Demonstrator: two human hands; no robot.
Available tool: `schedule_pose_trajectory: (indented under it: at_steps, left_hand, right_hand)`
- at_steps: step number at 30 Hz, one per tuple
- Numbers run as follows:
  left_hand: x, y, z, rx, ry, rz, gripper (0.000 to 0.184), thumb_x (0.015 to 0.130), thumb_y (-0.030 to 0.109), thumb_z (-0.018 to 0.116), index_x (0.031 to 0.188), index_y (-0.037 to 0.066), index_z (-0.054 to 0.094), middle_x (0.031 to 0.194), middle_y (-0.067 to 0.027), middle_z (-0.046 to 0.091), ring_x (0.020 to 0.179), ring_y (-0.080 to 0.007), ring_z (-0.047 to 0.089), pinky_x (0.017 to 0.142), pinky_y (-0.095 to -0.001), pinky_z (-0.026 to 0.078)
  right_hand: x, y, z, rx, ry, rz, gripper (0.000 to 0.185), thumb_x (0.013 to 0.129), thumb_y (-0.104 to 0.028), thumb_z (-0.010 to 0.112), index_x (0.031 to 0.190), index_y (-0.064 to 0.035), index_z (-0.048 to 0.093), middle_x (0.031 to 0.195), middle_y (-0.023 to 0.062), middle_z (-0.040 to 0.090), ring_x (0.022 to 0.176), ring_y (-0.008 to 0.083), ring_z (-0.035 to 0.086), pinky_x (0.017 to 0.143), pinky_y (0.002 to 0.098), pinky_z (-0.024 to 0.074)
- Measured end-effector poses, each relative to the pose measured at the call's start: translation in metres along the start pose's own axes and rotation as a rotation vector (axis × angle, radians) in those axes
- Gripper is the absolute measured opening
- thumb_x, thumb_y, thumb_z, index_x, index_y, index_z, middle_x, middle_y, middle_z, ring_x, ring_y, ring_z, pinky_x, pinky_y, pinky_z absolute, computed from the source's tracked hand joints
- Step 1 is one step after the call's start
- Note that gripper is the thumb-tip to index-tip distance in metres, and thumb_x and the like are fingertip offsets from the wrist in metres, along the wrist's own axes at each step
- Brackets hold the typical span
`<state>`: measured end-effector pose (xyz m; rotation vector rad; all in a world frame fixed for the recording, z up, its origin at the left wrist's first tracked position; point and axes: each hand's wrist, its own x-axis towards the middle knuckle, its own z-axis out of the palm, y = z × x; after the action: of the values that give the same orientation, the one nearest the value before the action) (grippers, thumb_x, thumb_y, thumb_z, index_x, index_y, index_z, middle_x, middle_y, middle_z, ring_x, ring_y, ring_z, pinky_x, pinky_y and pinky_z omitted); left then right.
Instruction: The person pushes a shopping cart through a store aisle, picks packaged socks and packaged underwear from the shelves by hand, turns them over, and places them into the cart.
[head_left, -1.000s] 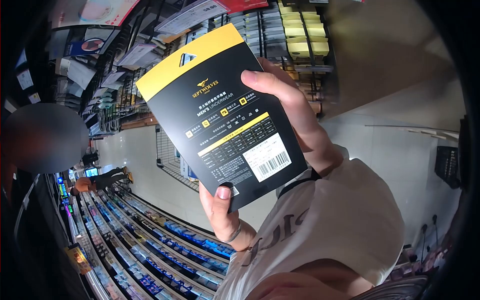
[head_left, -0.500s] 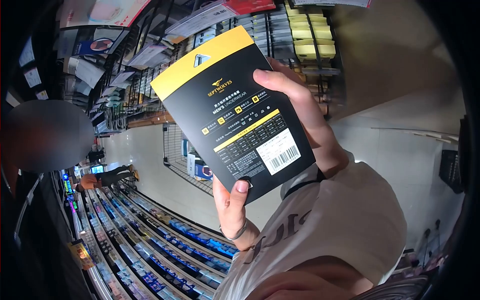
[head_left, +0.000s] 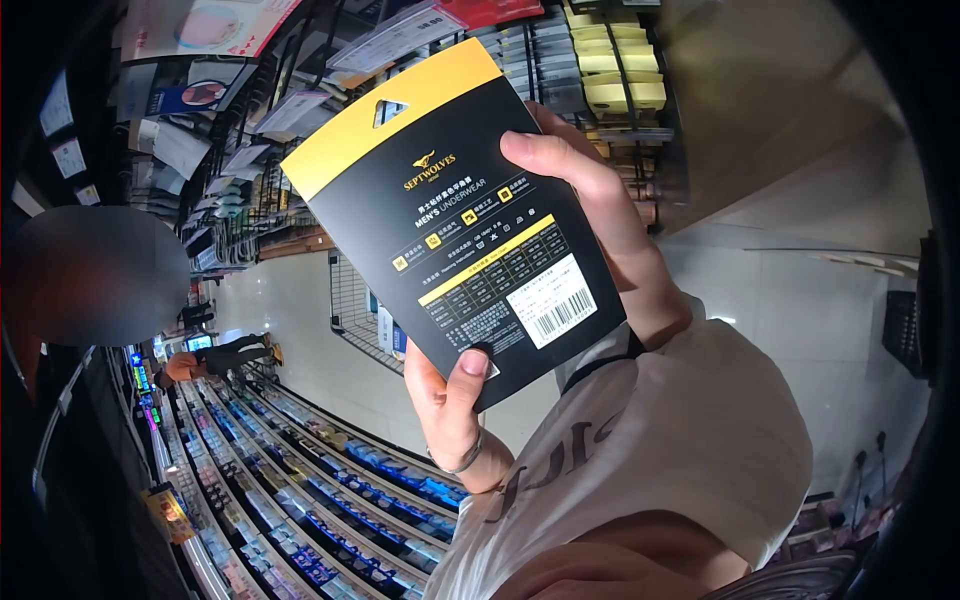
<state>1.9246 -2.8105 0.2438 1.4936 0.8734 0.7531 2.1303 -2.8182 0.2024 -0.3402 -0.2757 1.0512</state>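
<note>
A flat black package (head_left: 470,250) with a yellow top band, labelled as men's underwear, fills the middle of the view. Its printed face with a size table and a white barcode sticker is turned to me, tilted. At its lower left corner my left hand (head_left: 450,405), a band round the wrist, pinches it with the thumb in front. My right hand (head_left: 600,200) grips the upper right edge, thumb on the front. The other fingers of both hands are mostly hidden behind the package.
Packed hanging racks (head_left: 610,65) with price tags line the top. Behind the package stands a wire cart (head_left: 350,310) with boxed goods. Long shelf rows (head_left: 290,480) curve across the lower left. One person is close at the left edge; another, in orange (head_left: 185,366), is farther off.
The package shifted right, then slightly back to the left, with both hands keeping hold of it. The surroundings moved slightly in view.
</note>
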Motion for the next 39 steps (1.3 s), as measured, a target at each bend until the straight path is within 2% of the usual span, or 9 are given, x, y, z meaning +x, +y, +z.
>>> schedule_pose_trajectory:
  at_steps: [11, 15, 18, 24, 28, 32, 35, 37, 39]
  left_hand:
    - [0.033, 0.001, -0.019, -0.094, 0.029, 0.121, 0.047, 0.092, 0.015, 0.075, 0.13, -0.004, 0.055, 0.119, -0.0112, 0.067, 0.107, -0.0156, 0.062, 0.097, -0.0295, 0.047]
    - [0.047, -0.021, -0.045, -0.152, 0.187, 0.212, 0.056, 0.091, 0.033, 0.081, 0.127, -0.002, 0.056, 0.113, -0.0086, 0.07, 0.099, -0.015, 0.067, 0.089, -0.0291, 0.053]
    - [0.06, -0.029, -0.06, -0.338, 0.292, 0.154, 0.065, 0.098, 0.057, 0.062, 0.127, -0.001, 0.057, 0.112, -0.0094, 0.07, 0.098, -0.0159, 0.069, 0.086, -0.0293, 0.056]
    - [0.052, -0.083, -0.095, -1.012, 0.338, 0.004, 0.072, 0.1, 0.066, 0.047, 0.137, 0.005, 0.052, 0.126, -0.0107, 0.064, 0.111, -0.0213, 0.064, 0.095, -0.036, 0.053]
    - [0.035, -0.092, -0.133, -1.159, 0.341, 0.124, 0.077, 0.098, 0.072, 0.043, 0.144, 0.01, 0.049, 0.137, -0.0117, 0.06, 0.122, -0.0255, 0.059, 0.103, -0.0419, 0.049]
    - [0.035, -0.054, -0.164, -1.4, 0.071, 0.334, 0.089, 0.091, 0.08, 0.046, 0.151, 0.013, 0.046, 0.148, -0.0131, 0.054, 0.136, -0.0308, 0.051, 0.114, -0.0479, 0.043]
    - [0.024, -0.066, -0.201, -1.44, 0.209, 0.374, 0.068, 0.096, 0.06, 0.054, 0.143, 0.012, 0.053, 0.142, -0.0118, 0.059, 0.131, -0.0302, 0.056, 0.112, -0.048, 0.044]
    - [0.02, -0.063, -0.215, -1.4, 0.453, 0.238, 0.055, 0.099, 0.049, 0.053, 0.136, 0.008, 0.058, 0.132, -0.012, 0.066, 0.12, -0.0304, 0.064, 0.105, -0.0468, 0.05]
    - [0.012, -0.096, -0.239, -1.38, 0.424, 0.243, 0.053, 0.101, 0.045, 0.052, 0.136, 0.006, 0.057, 0.132, -0.0154, 0.065, 0.116, -0.0316, 0.066, 0.1, -0.0462, 0.055]
  right_hand:
    - [0.008, 0.019, 0.017, -0.201, -0.096, -0.08, 0.029, 0.093, -0.021, 0.072, 0.107, -0.0041, 0.054, 0.101, 0.0053, 0.061, 0.092, 0.0093, 0.06, 0.081, 0.0258, 0.0478]
    - [-0.002, 0.041, 0.029, -0.326, -0.393, -0.003, 0.077, 0.092, -0.03, 0.072, 0.149, 0.0021, 0.031, 0.133, 0.0114, 0.049, 0.123, 0.0166, 0.048, 0.105, 0.0337, 0.0408]
    - [-0.007, 0.068, 0.042, -0.274, -0.714, 0.026, 0.109, 0.088, -0.043, 0.073, 0.157, 0.0081, 0.007, 0.158, 0.0215, 0.023, 0.149, 0.0287, 0.024, 0.12, 0.0432, 0.0219]
    - [-0.006, 0.138, 0.072, -0.869, -0.843, -0.575, 0.096, 0.085, -0.05, 0.066, 0.158, 0.0009, 0.03, 0.159, 0.0388, 0.021, 0.147, 0.0575, 0.024, 0.118, 0.0652, 0.018]
    - [-0.002, 0.165, 0.095, -1.374, -0.889, -0.72, 0.078, 0.086, -0.058, 0.065, 0.145, -0.0081, 0.054, 0.148, 0.0294, 0.05, 0.138, 0.0539, 0.044, 0.113, 0.068, 0.0308]
    - [0.011, 0.19, 0.129, -1.515, -1.079, -0.586, 0.083, 0.086, -0.072, 0.058, 0.141, -0.0102, 0.06, 0.152, 0.0176, 0.051, 0.142, 0.0408, 0.046, 0.117, 0.0596, 0.0312]
    - [0.025, 0.216, 0.153, -1.423, -1.272, -0.422, 0.083, 0.086, -0.073, 0.057, 0.137, -0.0081, 0.061, 0.151, 0.0165, 0.052, 0.143, 0.0395, 0.045, 0.118, 0.0617, 0.0278]
    - [0.036, 0.237, 0.16, -1.468, -1.34, -0.447, 0.076, 0.086, -0.067, 0.062, 0.134, -0.0073, 0.064, 0.152, 0.0175, 0.051, 0.143, 0.042, 0.043, 0.117, 0.0642, 0.0271]
    - [0.046, 0.258, 0.164, -1.551, -1.205, -0.444, 0.059, 0.083, -0.035, 0.078, 0.132, -0.0062, 0.064, 0.154, 0.019, 0.046, 0.14, 0.0464, 0.042, 0.115, 0.0623, 0.0306]
